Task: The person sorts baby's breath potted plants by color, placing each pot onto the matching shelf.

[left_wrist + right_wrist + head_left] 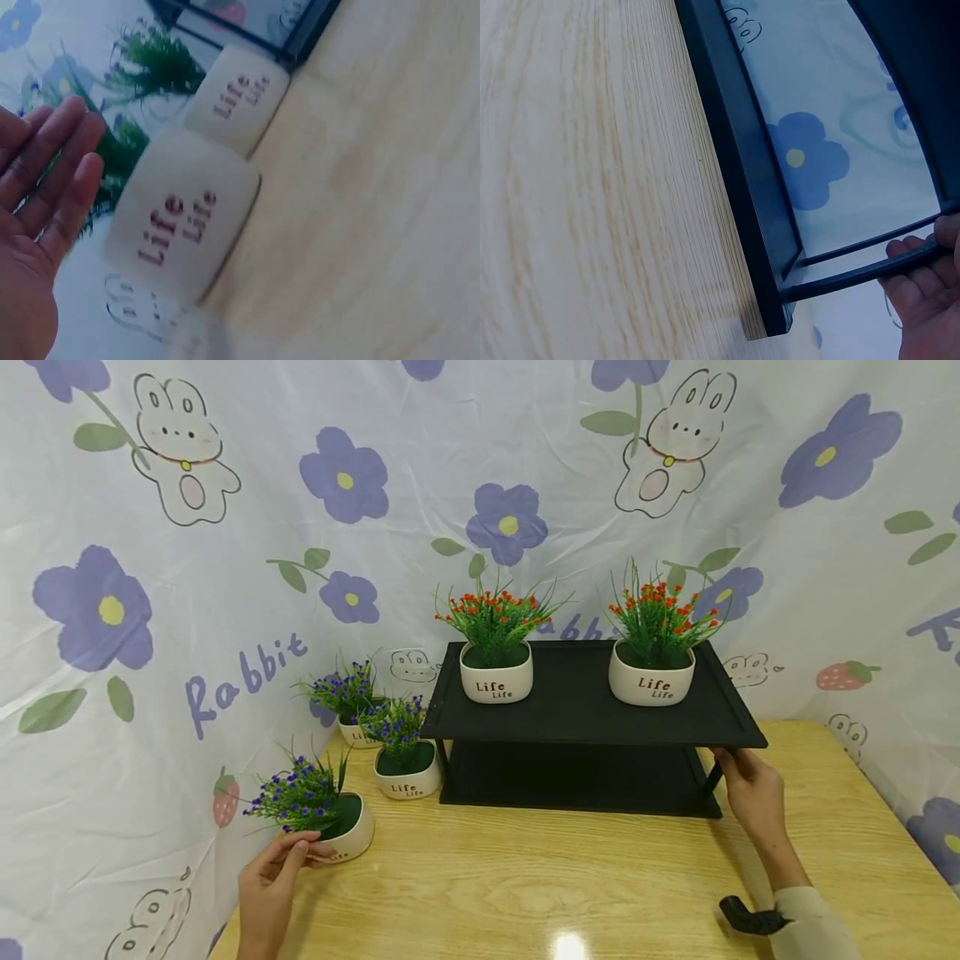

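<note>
Left grip [274,878], uncurled, apparently empty beside a flowerpot [358,837]; right grip [756,797] clasps rack post [840,282].

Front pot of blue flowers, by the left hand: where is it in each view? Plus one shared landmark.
Head: front pot of blue flowers is lower left, at the left hand.
Left wrist: large, left of centre, right of the hand.
Right wrist: not in it.
Landmark: black shelf, right of centre in head, top edge in left wrist, centre to right in right wrist.
</note>
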`<state>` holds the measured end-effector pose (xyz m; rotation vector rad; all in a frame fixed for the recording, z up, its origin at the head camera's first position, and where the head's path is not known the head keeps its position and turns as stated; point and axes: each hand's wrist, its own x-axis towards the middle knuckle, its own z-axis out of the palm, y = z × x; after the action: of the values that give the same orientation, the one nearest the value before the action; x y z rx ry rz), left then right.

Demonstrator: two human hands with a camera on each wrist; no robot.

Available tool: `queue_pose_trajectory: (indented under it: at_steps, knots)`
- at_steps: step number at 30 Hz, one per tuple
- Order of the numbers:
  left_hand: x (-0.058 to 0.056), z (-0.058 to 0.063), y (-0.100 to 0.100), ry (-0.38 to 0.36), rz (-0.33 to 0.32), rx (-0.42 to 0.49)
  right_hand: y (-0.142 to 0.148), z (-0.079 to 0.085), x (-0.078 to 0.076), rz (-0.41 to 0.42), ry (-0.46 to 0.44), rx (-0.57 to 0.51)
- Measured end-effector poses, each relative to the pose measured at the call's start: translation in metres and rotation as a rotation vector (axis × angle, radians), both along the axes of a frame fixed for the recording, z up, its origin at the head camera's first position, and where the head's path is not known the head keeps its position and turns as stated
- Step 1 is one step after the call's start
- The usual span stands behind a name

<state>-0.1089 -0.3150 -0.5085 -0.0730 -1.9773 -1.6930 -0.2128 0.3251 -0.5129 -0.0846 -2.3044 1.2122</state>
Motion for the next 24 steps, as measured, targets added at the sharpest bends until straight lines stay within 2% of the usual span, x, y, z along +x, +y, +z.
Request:
queue_pose_trajectory:
  at_steps: [3, 6, 8, 9, 11, 12, 15, 16, 19, 21, 24]
  knots:
    - [0.001, -0.006, -0.008, 0.029, 0.163, -0.057, 0.000, -0.001, 0.000, 0.000, -0.007, -0.002]
    - [-0.003, -0.014, -0.017, 0.052, 0.320, -0.123, 0.001, -0.002, 0.000, 0.001, -0.012, -0.006]
    - [-0.006, -0.020, -0.025, 0.047, 0.362, -0.133, 0.001, -0.002, 0.000, 0.006, -0.014, -0.010]
    - [-0.008, -0.022, -0.028, 0.020, 0.354, -0.127, 0.001, -0.002, 0.000, 0.006, -0.016, -0.011]
    - [-0.009, -0.025, -0.034, -0.065, 0.295, -0.111, 0.001, -0.003, 0.000, 0.004, -0.019, -0.009]
    - [-0.010, -0.027, -0.037, -0.117, 0.244, -0.095, 0.001, -0.003, 0.000, 0.003, -0.020, -0.008]
    - [-0.011, -0.028, -0.045, -0.263, 0.037, -0.034, 0.001, -0.004, 0.000, 0.003, -0.025, -0.005]
    - [-0.012, -0.029, -0.047, -0.282, -0.027, -0.025, 0.001, -0.004, 0.000, 0.002, -0.026, -0.005]
    - [-0.021, -0.035, -0.050, -0.252, -0.195, -0.001, 0.002, -0.005, -0.001, -0.001, -0.028, -0.008]
    - [-0.027, -0.037, -0.049, -0.256, -0.242, 0.002, 0.002, -0.005, -0.001, -0.005, -0.028, -0.011]
    - [-0.036, -0.040, -0.045, -0.269, -0.259, 0.001, 0.002, -0.005, -0.001, -0.005, -0.025, -0.015]
